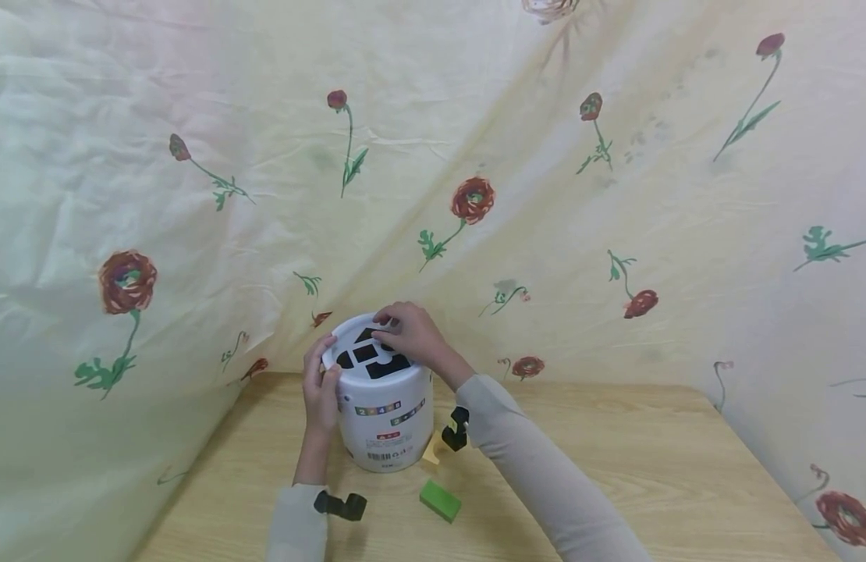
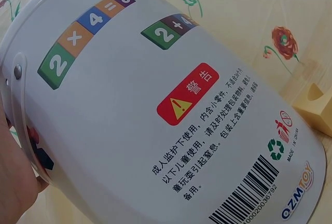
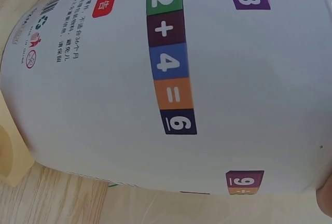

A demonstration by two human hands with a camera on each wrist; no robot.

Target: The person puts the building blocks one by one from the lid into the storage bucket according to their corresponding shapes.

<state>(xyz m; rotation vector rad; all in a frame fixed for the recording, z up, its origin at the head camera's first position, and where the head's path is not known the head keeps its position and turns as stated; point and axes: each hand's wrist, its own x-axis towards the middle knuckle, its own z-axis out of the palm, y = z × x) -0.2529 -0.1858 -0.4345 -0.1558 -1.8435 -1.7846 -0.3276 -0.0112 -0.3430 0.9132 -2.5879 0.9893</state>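
Note:
A white toy bucket with printed sums stands upright on the table. Its white lid has several dark shaped holes. At the bucket's left side, my left hand holds the upper edge, with its fingertips and thumb at the rim. My right hand is over the far right part of the lid, fingers bent down and thumb near a hole. Whether it pinches anything there is hidden. In the left wrist view, the bucket's handle hangs beside the left hand. Only a fingertip of the right hand shows in the right wrist view.
A green rectangular block lies on the wooden table in front of the bucket. A pale yellow block with a curved cut-out sits close by the bucket's base. Flowered cloth hangs behind and at the sides.

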